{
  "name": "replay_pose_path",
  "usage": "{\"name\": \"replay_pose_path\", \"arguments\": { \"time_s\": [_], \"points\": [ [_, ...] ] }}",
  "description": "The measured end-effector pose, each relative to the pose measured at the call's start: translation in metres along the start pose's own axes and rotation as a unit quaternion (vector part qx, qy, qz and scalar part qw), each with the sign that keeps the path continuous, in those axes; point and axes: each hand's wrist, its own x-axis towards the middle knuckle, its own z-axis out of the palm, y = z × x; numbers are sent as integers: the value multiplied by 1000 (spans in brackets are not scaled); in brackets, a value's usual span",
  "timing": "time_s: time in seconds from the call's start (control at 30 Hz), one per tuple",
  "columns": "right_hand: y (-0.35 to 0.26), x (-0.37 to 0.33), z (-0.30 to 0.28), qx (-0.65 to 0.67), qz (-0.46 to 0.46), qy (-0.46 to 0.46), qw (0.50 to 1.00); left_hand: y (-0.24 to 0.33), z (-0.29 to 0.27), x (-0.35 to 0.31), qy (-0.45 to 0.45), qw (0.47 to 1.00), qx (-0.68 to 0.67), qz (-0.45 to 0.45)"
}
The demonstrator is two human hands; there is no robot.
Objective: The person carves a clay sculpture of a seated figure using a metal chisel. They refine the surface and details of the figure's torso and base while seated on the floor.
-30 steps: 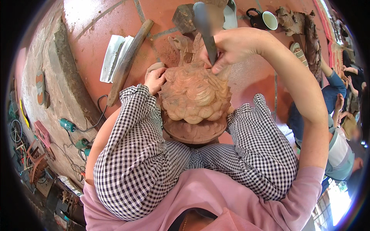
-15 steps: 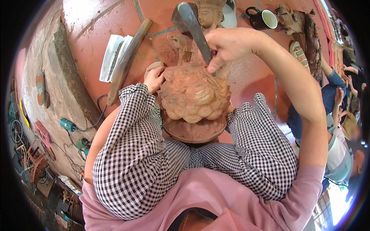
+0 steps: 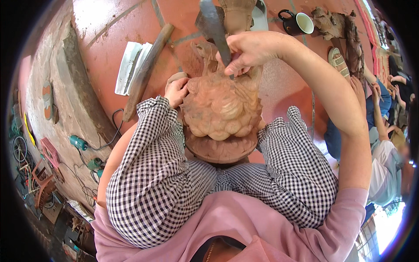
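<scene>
Between my knees stands a reddish-brown carved wooden piece (image 3: 218, 109) with rounded, petal-like lobes and a round base. My left hand (image 3: 176, 91) grips its left side, fingers bent against the wood. At its far upper part, my right hand (image 3: 251, 56) pinches a long, dark grey flat strip (image 3: 214, 26), which looks like abrasive cloth. The strip's short lower end pokes out under my fingers, close to the carving; its long end rises away from me. I cannot tell whether the lower end touches the wood.
A wooden stick (image 3: 148, 70) and folded white paper (image 3: 131, 65) lie on the tiled floor at left, beside a large timber slab (image 3: 65, 109) bearing green power tools (image 3: 78, 142). Beyond the carving are another carved figure (image 3: 238, 15) and a black mug (image 3: 301, 22). People sit at right.
My right hand has shifted slightly left with the grey strip, which now stands more upright. My left hand stays on the carving's side. A person's hands at right have moved.
</scene>
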Motion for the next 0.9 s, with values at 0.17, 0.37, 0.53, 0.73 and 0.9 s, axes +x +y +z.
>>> {"name": "replay_pose_path", "arguments": {
  "time_s": [0.17, 0.37, 0.53, 0.73, 0.9],
  "points": [
    [-7, 0, -8, -188, -56, -73, 978, -2, -4, -4, -11, 1000, -5, -9],
    [-2, 5, 0, -45, -35, -30, 998, 0, 0, -3, 3, 1000, -11, -1],
    [8, 9, -7, -10, -90, -83, 992, 12, -4, -5, -8, 1000, 7, -9],
    [-3, -4, -13, -121, -26, -95, 988, 10, -3, -7, -4, 1000, 17, -3],
    [-14, -6, -8, -172, 3, -47, 984, 22, -5, -10, -5, 1000, 27, 3]
  ]
}}
